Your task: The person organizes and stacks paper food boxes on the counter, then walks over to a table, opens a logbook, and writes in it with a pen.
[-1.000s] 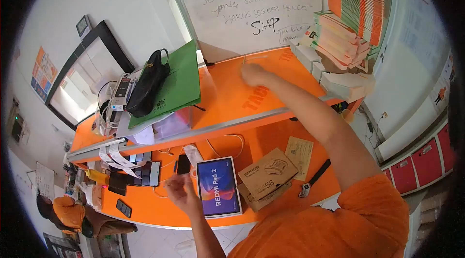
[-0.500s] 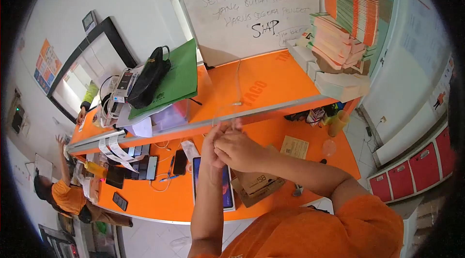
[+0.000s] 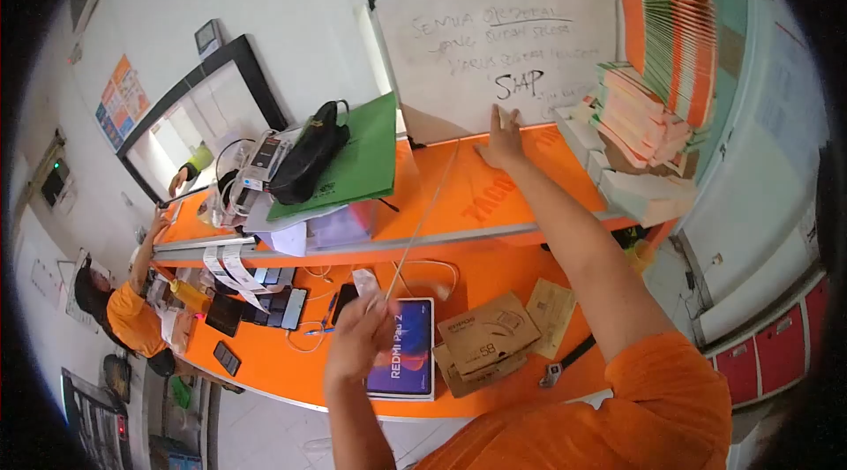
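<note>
My left hand [image 3: 360,336] is closed, slightly blurred, over the corner of a tablet box [image 3: 413,360] printed REDMI Pad 2. A thin pale cable [image 3: 426,210] runs straight down from the foot of the whiteboard [image 3: 503,46] to the fingers of this hand. Its lower end is hidden there. Higher up, my right hand [image 3: 503,145] reaches over the orange upper shelf [image 3: 423,205] with fingers spread, near the whiteboard's lower edge. Nothing shows in it. Brown cardboard boxes [image 3: 490,338] lie right of the tablet box.
A green folder [image 3: 375,152] with a black pouch [image 3: 309,157] lies on the shelf's left part. Stacked papers [image 3: 644,117] stand at the right. Several phones [image 3: 287,307] and cables lie on the lower desk. Another person [image 3: 132,320] in orange stands at far left.
My hands were together by the shelf edge and have parted. The left came down, and the cable now runs straight to it. The right went up toward the whiteboard. The view shifted.
</note>
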